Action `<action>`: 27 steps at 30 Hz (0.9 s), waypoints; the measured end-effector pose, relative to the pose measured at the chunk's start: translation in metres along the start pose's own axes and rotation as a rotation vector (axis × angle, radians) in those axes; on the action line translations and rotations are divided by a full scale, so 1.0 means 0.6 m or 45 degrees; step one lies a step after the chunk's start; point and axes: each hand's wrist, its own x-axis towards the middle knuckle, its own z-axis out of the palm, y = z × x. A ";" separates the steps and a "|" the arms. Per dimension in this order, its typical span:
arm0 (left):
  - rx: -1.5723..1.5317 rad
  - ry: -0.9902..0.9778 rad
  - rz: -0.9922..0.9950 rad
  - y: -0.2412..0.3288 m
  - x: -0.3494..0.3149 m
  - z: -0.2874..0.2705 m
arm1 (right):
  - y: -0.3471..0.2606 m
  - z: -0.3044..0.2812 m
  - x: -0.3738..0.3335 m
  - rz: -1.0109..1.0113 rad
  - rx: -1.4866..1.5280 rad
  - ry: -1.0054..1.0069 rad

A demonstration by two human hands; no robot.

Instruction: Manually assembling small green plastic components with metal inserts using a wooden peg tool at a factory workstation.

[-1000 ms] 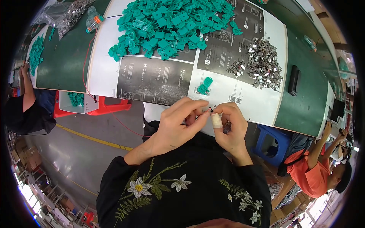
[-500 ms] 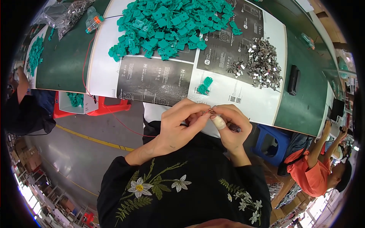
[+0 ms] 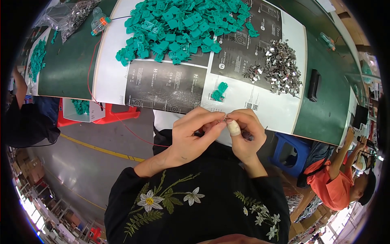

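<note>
My left hand (image 3: 191, 133) and my right hand (image 3: 248, 131) meet fingertip to fingertip just off the table's near edge. Both are closed in a pinch around a tiny, thin piece (image 3: 226, 117), too small to name. Beige tape wraps my right thumb. A dark object (image 3: 247, 136) shows partly inside the curled fingers of my right hand; its kind is hidden. Just beyond my hands lies a separate green plastic part (image 3: 219, 92). Farther off is a large heap of similar green plastic parts (image 3: 183, 30), and to its right a pile of small metal pieces (image 3: 283, 69).
Printed black-and-white sheets (image 3: 162, 85) cover the green table. A black tool-like object (image 3: 314, 85) lies at right, a bottle with an orange cap (image 3: 100, 22) at left. A red cord hangs off the edge. A blue stool (image 3: 290, 156) and co-workers are at the sides.
My right hand has shifted very slightly, and the dark object in it shows less. My left hand has barely moved. At far left, a co-worker's arm has moved.
</note>
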 end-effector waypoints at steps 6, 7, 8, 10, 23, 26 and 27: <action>0.048 0.019 -0.015 0.002 -0.002 0.004 | 0.004 0.013 -0.008 -0.401 -0.569 0.162; 0.043 0.021 -0.015 0.002 -0.002 0.004 | 0.003 0.013 -0.008 -0.401 -0.569 0.161; 0.037 0.022 -0.015 0.001 -0.001 0.004 | 0.003 0.012 -0.008 -0.408 -0.589 0.157; 0.042 0.021 -0.015 0.002 -0.001 0.003 | 0.002 0.011 -0.008 -0.422 -0.629 0.149; 0.042 -0.359 -0.024 0.005 0.027 -0.046 | -0.019 -0.032 0.017 -0.153 -0.240 -0.300; 0.042 -0.456 -0.022 0.005 0.030 -0.045 | -0.022 -0.042 0.020 0.089 0.061 -0.433; 0.063 -0.430 -0.012 0.003 0.028 -0.041 | -0.024 -0.039 0.020 0.088 0.063 -0.436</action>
